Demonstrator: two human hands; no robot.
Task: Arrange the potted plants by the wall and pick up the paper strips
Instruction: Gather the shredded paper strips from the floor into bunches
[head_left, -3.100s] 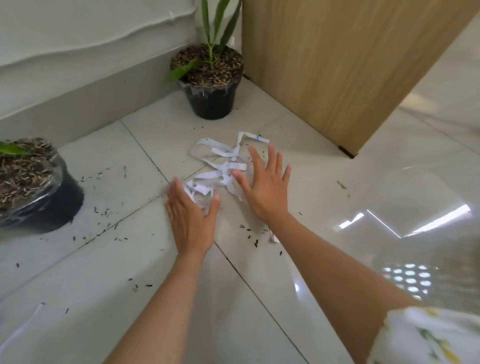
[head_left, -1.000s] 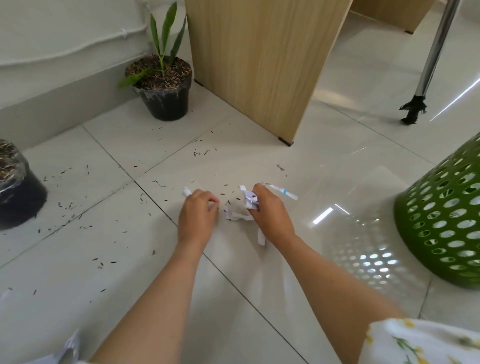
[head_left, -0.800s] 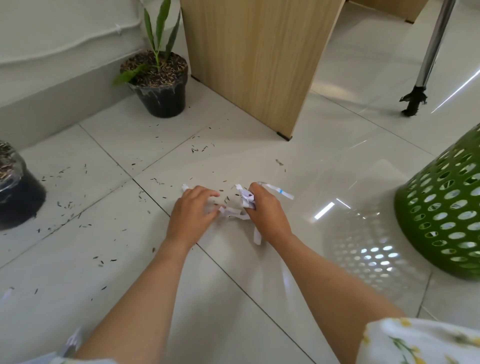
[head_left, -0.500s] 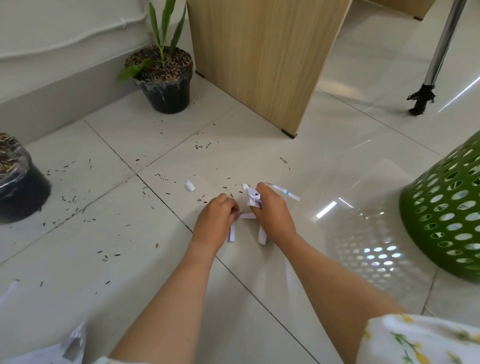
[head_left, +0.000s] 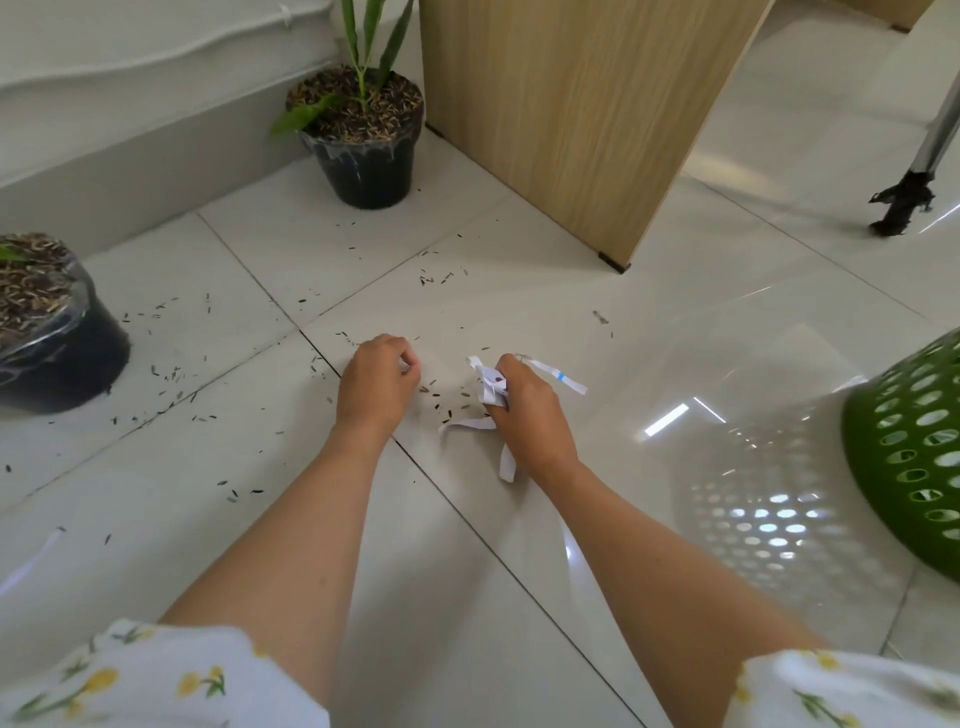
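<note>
The right hand (head_left: 530, 415) grips a bunch of paper strips (head_left: 491, 387) above the floor (head_left: 467, 545); the left hand (head_left: 376, 384) is curled nearly closed, its contents hidden.

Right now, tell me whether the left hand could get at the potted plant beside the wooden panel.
Probably yes. The left hand is curled low over the floor, and only bare tile with scattered husks lies between it and the potted plant. Nothing blocks the path, though it looks like a long stretch forward.
</note>
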